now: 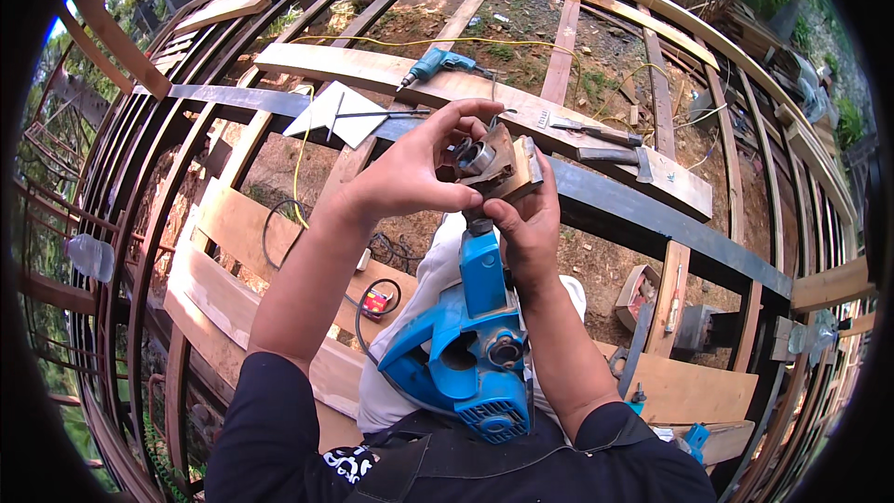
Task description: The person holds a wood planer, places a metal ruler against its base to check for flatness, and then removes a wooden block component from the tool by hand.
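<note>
Above my lap, my left hand [419, 163] is closed with thumb and fingers on a round metal part [477, 159] and a worn brown piece [500, 156] beside it. Against these, my right hand [531, 228] grips a small wooden block [523, 174] from the right and below. A thin dark strip shows at the block's edge; I cannot make out how these pieces are joined. A blue electric planer [480, 335] rests on my lap, its front end just under my hands, with dark round openings facing up.
Beyond my hands, a plank [372, 70] carries a blue drill [438, 65], a chisel-like tool [596, 130] and a hatchet [619, 158]. A white sheet [335, 115] with dark rods lies across a metal beam [643, 205]. Gaps between the beams open onto dirt; yellow cord [410, 41] crosses them.
</note>
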### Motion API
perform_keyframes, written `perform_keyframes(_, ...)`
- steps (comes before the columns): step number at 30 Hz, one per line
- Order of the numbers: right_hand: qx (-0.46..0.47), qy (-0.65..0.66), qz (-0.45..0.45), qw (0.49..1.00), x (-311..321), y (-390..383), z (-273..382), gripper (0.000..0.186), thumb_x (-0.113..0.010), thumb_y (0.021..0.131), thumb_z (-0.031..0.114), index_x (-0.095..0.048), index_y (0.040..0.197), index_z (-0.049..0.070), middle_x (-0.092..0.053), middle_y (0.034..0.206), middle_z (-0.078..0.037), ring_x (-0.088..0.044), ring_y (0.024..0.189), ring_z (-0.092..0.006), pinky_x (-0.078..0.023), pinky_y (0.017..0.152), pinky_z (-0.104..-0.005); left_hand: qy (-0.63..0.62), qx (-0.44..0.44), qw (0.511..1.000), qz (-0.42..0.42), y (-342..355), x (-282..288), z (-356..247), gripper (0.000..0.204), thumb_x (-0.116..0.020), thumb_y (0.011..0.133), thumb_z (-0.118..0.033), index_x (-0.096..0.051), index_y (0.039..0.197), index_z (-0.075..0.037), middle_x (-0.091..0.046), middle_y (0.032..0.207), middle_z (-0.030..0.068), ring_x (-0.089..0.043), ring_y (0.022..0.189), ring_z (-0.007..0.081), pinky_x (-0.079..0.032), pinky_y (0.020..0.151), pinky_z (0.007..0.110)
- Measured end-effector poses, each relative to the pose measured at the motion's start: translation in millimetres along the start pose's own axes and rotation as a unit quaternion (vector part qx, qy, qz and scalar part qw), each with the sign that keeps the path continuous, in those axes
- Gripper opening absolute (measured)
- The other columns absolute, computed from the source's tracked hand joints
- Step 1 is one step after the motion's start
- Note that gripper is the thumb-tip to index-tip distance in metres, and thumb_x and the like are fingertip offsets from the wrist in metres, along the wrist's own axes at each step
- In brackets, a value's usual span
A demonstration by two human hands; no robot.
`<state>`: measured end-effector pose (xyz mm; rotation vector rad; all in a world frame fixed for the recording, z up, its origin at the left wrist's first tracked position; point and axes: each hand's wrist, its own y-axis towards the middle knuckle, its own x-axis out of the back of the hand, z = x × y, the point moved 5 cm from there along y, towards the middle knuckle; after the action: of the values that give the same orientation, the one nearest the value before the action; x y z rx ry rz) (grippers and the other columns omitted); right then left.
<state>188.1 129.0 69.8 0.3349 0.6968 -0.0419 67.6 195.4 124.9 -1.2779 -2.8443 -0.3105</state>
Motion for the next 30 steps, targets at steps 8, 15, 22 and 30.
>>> perform_keyframes(8, -0.004, 0.002, -0.01, 1.0, 0, -2, -2, 0.092, -0.081, 0.071, 0.011, -0.022, 0.141, 0.005, -0.042, 0.133, -0.015, -0.045, 0.125, -0.0272, -0.039, 0.104, -0.0411, 0.114, -0.066, 0.99, -0.041, -2, -6, -15, 0.089, -0.07, 0.059, -0.017, -0.037, 0.141, -0.007, -0.05, 0.115, 0.0067, -0.047, 0.114, 0.0195, -0.036, 0.101, 0.034)
perform_keyframes(15, -0.021, 0.0, 0.004, 1.0, -1, -1, 1, 0.093, -0.081, 0.07, 0.012, -0.021, 0.141, 0.005, -0.04, 0.133, -0.014, -0.046, 0.124, -0.028, -0.041, 0.102, -0.0425, 0.245, -0.073, 0.967, 0.017, 5, -4, -25, 0.08, -0.066, 0.058, -0.016, -0.045, 0.135, -0.004, -0.051, 0.119, 0.011, -0.05, 0.114, 0.0215, -0.038, 0.101, 0.034)
perform_keyframes(22, -0.014, 0.004, -0.018, 1.0, 0, -2, -1, 0.091, -0.078, 0.07, 0.008, -0.021, 0.141, 0.006, -0.043, 0.13, -0.014, -0.048, 0.12, -0.0271, -0.042, 0.101, -0.0416, 0.049, -0.061, 0.996, -0.039, -1, 4, -10, 0.078, -0.068, 0.064, -0.012, -0.04, 0.135, 0.003, -0.048, 0.126, 0.0118, -0.046, 0.12, 0.018, -0.036, 0.104, 0.032)
perform_keyframes(30, -0.043, 0.006, -0.036, 0.998, 22, -2, -8, 0.081, -0.075, 0.075, 0.017, -0.028, 0.139, 0.003, -0.047, 0.127, -0.014, -0.05, 0.117, -0.0252, -0.042, 0.1, -0.0384, -0.068, -0.122, 0.986, -0.096, -2, 7, -24, 0.087, -0.072, 0.065, -0.022, -0.034, 0.14, 0.001, -0.046, 0.133, 0.0134, -0.046, 0.122, 0.0204, -0.035, 0.105, 0.032)
